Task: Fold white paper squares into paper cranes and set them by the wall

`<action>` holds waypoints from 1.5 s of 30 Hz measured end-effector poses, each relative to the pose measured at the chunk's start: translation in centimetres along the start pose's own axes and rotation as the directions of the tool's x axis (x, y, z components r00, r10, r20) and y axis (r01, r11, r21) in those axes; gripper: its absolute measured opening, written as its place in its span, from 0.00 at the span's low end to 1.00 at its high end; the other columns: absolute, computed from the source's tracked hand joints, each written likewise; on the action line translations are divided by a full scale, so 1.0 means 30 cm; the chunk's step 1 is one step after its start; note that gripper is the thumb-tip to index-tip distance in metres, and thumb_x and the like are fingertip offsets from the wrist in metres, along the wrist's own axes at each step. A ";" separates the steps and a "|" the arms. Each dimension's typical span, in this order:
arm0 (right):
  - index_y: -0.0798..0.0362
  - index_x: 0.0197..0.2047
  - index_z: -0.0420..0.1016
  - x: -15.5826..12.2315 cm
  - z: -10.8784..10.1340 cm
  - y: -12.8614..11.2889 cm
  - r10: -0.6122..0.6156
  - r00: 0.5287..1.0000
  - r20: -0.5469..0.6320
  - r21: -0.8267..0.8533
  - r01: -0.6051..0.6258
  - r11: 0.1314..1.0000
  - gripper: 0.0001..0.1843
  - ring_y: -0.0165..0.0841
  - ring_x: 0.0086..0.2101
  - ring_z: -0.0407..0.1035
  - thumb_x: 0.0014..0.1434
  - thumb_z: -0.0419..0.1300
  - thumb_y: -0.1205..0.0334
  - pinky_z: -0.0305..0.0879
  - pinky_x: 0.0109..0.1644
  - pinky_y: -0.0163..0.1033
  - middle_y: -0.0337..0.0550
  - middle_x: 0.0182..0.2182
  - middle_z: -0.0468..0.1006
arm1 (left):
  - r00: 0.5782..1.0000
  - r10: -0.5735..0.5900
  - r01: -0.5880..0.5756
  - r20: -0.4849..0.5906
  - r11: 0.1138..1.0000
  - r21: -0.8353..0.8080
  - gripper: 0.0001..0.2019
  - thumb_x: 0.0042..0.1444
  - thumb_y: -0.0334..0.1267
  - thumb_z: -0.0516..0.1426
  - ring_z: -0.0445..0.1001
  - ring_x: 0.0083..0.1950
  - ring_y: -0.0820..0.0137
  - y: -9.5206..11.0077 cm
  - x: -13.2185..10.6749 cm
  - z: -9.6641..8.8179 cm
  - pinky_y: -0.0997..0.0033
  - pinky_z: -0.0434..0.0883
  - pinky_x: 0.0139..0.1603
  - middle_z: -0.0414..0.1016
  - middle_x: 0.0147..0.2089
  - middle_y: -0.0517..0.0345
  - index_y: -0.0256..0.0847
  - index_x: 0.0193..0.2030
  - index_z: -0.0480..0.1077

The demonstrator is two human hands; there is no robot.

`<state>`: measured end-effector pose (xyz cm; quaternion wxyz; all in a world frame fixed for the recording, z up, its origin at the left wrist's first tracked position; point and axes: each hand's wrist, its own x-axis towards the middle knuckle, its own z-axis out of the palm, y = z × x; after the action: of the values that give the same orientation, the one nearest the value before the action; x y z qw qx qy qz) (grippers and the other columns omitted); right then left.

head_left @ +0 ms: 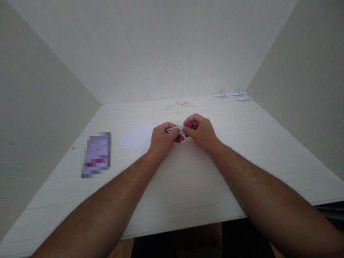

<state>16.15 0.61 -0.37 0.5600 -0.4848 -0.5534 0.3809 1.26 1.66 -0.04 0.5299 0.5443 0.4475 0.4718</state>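
Both my hands meet over the middle of the white table (242, 157). My left hand (162, 138) and my right hand (200, 130) are closed in a pinch on the same small folded piece of white paper (176, 129), held just above the tabletop. Only a narrow strip of the paper shows between the fingers. A small stack of white paper sheets (137, 138) lies flat just left of my left hand.
A flat blurred purple packet (96, 154) lies on the left of the table. Three small folded paper cranes (233, 95) sit at the back right corner. A yellowish stain (177, 105) marks the back edge. Walls enclose the table on three sides.
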 end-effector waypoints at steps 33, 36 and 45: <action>0.50 0.32 0.66 -0.005 -0.005 -0.010 -0.065 0.997 0.034 -0.038 0.066 0.997 0.10 0.27 0.25 0.66 0.47 0.64 0.65 0.62 0.29 0.36 0.32 0.23 0.72 | 1.000 0.016 -0.016 0.002 0.997 0.076 0.07 0.49 0.38 0.64 0.77 0.24 0.71 0.020 -0.012 0.001 0.75 0.72 0.27 0.77 0.22 0.58 0.37 0.28 0.73; 0.50 0.32 0.65 -0.002 -0.006 -0.013 -0.055 0.998 0.040 -0.018 0.056 0.998 0.12 0.27 0.25 0.66 0.47 0.65 0.65 0.63 0.30 0.37 0.32 0.24 0.72 | 1.000 -0.002 0.002 0.026 1.000 -0.013 0.08 0.47 0.38 0.65 0.78 0.24 0.70 0.011 -0.005 -0.002 0.75 0.72 0.26 0.77 0.22 0.58 0.36 0.28 0.73; 0.50 0.32 0.65 -0.002 -0.004 -0.021 -0.042 0.999 0.029 -0.014 0.042 0.999 0.11 0.27 0.24 0.65 0.46 0.64 0.65 0.61 0.29 0.37 0.31 0.23 0.72 | 0.998 0.007 -0.007 0.057 1.000 0.002 0.10 0.50 0.41 0.64 0.79 0.25 0.67 0.000 0.005 -0.018 0.73 0.75 0.27 0.78 0.23 0.57 0.37 0.29 0.73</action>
<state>16.20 0.38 0.24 0.5562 -0.4717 -0.5744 0.3718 0.76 1.88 -0.03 0.5402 0.5598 0.4307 0.4575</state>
